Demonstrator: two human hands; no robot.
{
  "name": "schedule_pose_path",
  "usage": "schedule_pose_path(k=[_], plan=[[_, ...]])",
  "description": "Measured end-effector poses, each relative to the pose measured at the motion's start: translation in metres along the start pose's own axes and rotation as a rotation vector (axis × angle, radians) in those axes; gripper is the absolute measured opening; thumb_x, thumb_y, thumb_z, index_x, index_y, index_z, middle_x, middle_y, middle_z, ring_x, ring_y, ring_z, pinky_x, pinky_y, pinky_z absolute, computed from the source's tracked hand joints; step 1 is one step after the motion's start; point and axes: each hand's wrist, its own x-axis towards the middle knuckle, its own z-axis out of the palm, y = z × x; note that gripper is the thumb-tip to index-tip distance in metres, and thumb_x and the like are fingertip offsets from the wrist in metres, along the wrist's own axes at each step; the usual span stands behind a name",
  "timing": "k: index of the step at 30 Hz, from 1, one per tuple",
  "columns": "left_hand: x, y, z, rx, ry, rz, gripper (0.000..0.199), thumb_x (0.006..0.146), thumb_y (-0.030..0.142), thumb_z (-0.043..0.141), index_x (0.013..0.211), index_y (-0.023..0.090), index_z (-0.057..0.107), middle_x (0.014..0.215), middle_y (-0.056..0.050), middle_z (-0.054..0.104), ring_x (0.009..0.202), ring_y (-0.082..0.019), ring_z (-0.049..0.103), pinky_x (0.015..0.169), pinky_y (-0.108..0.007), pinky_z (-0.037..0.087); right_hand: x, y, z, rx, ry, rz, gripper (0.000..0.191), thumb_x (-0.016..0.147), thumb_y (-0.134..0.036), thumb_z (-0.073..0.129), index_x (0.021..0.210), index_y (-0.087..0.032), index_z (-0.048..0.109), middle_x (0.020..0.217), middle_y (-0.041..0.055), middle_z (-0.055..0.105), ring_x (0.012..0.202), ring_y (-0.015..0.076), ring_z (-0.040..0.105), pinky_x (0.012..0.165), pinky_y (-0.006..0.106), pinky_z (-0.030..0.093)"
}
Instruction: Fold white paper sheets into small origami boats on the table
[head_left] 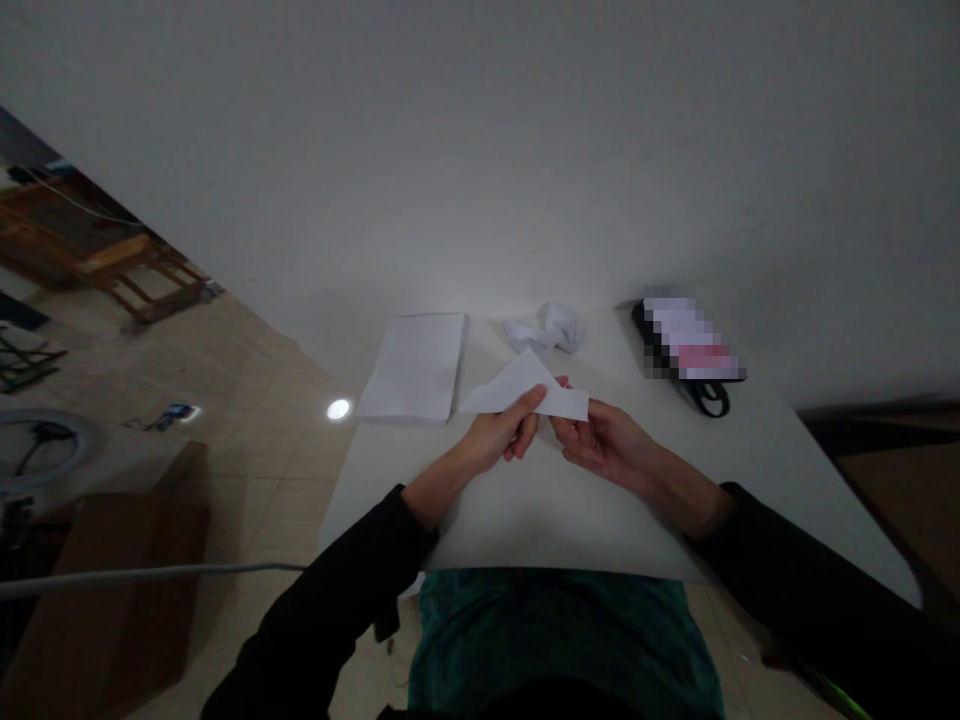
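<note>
Between my hands is a sheet of white paper folded into a rough triangle [521, 390]. My left hand [499, 437] holds it, with the thumb pressed on its near edge. My right hand [600, 442] pinches its right corner between the fingertips. A stack of white paper sheets [412, 368] lies flat on the white table [570, 525] to the left of my hands. Beyond the folded paper sits a crumpled ball of white paper [551, 330].
A pixelated, blurred object [686, 345] with a black strap [709, 400] lies at the table's far right. A white wall [480, 150] rises behind the table. Down left on the tiled floor [247, 420] stand a cardboard box [112, 590], a ring light [37, 450] and a wooden bench [97, 255].
</note>
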Motion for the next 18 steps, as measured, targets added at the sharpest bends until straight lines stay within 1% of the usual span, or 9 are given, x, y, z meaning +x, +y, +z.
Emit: schedule_pose_path(k=[2, 5, 7, 9, 10, 11, 13, 15, 18], plan=[[0.0, 0.0, -0.002, 0.025, 0.001, -0.004, 0.055, 0.096, 0.052, 0.041, 0.128, 0.012, 0.06, 0.035, 0.009, 0.041, 0.026, -0.005, 0.027, 0.031, -0.019, 0.019, 0.001, 0.001, 0.001, 0.017, -0.006, -0.01, 0.016, 0.09, -0.033, 0.053, 0.083, -0.018, 0.056, 0.055, -0.0058, 0.056, 0.031, 0.0038, 0.038, 0.031, 0.015, 0.029], [0.001, -0.003, -0.005, 0.045, 0.005, -0.006, 0.052, 0.095, 0.052, 0.042, 0.102, 0.01, 0.072, 0.034, 0.007, 0.042, 0.026, -0.005, 0.03, 0.031, -0.019, 0.021, 0.001, 0.002, 0.003, 0.029, -0.015, -0.022, 0.021, 0.091, -0.04, 0.056, 0.085, -0.02, 0.056, 0.054, -0.0069, 0.056, 0.032, 0.0037, 0.037, 0.032, 0.014, 0.03], [0.002, -0.005, -0.006, 0.032, 0.007, -0.001, 0.053, 0.095, 0.053, 0.043, 0.078, 0.01, 0.072, 0.032, 0.006, 0.042, 0.025, -0.004, 0.031, 0.032, -0.019, 0.022, 0.001, 0.003, 0.004, 0.002, 0.0, -0.031, 0.027, 0.091, -0.044, 0.057, 0.082, -0.018, 0.057, 0.054, -0.0065, 0.055, 0.033, 0.0032, 0.037, 0.033, 0.014, 0.03], [0.003, -0.006, -0.006, 0.0, 0.007, -0.006, 0.056, 0.093, 0.054, 0.045, 0.066, 0.011, 0.068, 0.031, 0.005, 0.041, 0.025, -0.004, 0.03, 0.031, -0.019, 0.021, 0.001, 0.002, 0.004, -0.047, 0.045, -0.04, 0.032, 0.089, -0.047, 0.06, 0.08, -0.017, 0.058, 0.053, -0.006, 0.055, 0.034, 0.0028, 0.037, 0.033, 0.014, 0.029], [0.003, -0.006, -0.007, -0.017, 0.003, -0.01, 0.055, 0.093, 0.054, 0.046, 0.067, 0.011, 0.068, 0.031, 0.005, 0.041, 0.025, -0.004, 0.03, 0.031, -0.019, 0.021, 0.0, 0.001, 0.003, -0.078, 0.075, -0.043, 0.033, 0.087, -0.048, 0.062, 0.079, -0.017, 0.058, 0.053, -0.0061, 0.055, 0.033, 0.0026, 0.037, 0.032, 0.014, 0.029], [0.004, -0.007, -0.007, -0.034, -0.004, -0.015, 0.054, 0.092, 0.054, 0.046, 0.073, 0.01, 0.07, 0.032, 0.006, 0.041, 0.025, -0.005, 0.03, 0.03, -0.019, 0.021, -0.001, 0.0, 0.002, -0.111, 0.107, -0.047, 0.034, 0.085, -0.048, 0.065, 0.077, -0.016, 0.059, 0.052, -0.0063, 0.054, 0.033, 0.0023, 0.037, 0.032, 0.014, 0.028], [0.004, -0.006, -0.007, -0.057, -0.023, -0.022, 0.052, 0.093, 0.053, 0.046, 0.098, 0.009, 0.072, 0.033, 0.007, 0.043, 0.025, -0.005, 0.031, 0.03, -0.018, 0.022, -0.002, -0.002, 0.001, -0.191, 0.152, -0.059, 0.035, 0.081, -0.048, 0.07, 0.072, -0.016, 0.058, 0.05, -0.0069, 0.053, 0.03, 0.0015, 0.036, 0.03, 0.014, 0.025], [0.004, -0.006, -0.007, -0.063, -0.041, -0.026, 0.053, 0.093, 0.052, 0.046, 0.119, 0.009, 0.065, 0.035, 0.008, 0.045, 0.026, -0.006, 0.033, 0.031, -0.018, 0.024, -0.003, -0.005, 0.0, -0.278, 0.179, -0.072, 0.037, 0.078, -0.049, 0.072, 0.067, -0.016, 0.058, 0.048, -0.0072, 0.052, 0.029, 0.0013, 0.035, 0.028, 0.014, 0.022], [0.004, -0.006, -0.007, -0.055, -0.056, -0.044, 0.058, 0.094, 0.052, 0.043, 0.129, 0.009, 0.059, 0.036, 0.007, 0.047, 0.026, -0.006, 0.034, 0.031, -0.018, 0.028, -0.004, -0.008, 0.001, -0.377, 0.221, -0.092, 0.035, 0.076, -0.047, 0.074, 0.067, -0.016, 0.061, 0.047, -0.0069, 0.053, 0.029, 0.0032, 0.042, 0.028, 0.015, 0.025]])
